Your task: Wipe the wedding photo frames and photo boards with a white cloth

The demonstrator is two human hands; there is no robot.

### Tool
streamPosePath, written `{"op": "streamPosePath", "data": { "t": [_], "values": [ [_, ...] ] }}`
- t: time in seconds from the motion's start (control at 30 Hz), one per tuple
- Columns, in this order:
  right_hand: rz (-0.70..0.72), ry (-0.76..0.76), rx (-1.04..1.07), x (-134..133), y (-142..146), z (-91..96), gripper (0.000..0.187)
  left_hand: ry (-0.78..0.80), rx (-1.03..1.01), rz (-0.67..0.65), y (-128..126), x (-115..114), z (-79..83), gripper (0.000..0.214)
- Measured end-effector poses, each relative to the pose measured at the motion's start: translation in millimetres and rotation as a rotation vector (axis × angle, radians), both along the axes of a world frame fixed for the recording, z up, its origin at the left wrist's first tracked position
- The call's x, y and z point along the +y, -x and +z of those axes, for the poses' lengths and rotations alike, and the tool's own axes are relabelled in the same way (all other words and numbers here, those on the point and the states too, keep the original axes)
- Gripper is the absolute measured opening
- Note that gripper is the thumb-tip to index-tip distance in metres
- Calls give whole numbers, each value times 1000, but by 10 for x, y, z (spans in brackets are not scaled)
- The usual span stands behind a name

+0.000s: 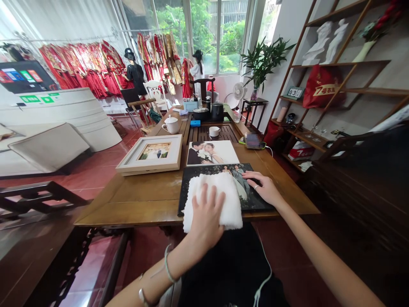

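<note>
My left hand (207, 215) lies flat with fingers spread on a folded white cloth (231, 209). Beneath the cloth is a dark wedding photo panel (191, 171) at the table's near edge; part of its picture is covered. Fingers stretched out, my right hand (262, 187) rests on the panel's right side, beside the pictured couple. Just behind lies a lighter wedding photo panel (223, 154). To its left is a white framed photo (128, 160), lying face up and slightly raised on the wooden table (143, 202).
A lidded white cup (171, 124), a small white cup (214, 131), a blue box (195, 123) and a dark kettle (217, 111) stand farther back. A phone (254, 140) with a cable lies at right. Two people stand near racks of red garments (86, 68).
</note>
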State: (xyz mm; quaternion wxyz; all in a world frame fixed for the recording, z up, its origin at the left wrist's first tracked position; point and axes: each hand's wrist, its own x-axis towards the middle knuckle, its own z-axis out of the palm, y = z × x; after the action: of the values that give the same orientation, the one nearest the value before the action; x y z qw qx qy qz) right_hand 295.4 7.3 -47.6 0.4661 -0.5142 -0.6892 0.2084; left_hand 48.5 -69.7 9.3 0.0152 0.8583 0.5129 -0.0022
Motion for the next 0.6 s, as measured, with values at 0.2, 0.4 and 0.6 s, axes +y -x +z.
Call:
{"op": "streamPosePath", "data": {
  "t": [0.2,0.4,0.6],
  "values": [
    [-1,6,-11,-5,-1,4,20,21,10,-43,33,-74,2,82],
    [-3,0,-22,1,-13,-8,20,18,5,-65,-57,282,89,73],
    [-7,-13,-25,24,-24,-40,19,-82,-31,-25,-206,760,55,64]
  ]
}}
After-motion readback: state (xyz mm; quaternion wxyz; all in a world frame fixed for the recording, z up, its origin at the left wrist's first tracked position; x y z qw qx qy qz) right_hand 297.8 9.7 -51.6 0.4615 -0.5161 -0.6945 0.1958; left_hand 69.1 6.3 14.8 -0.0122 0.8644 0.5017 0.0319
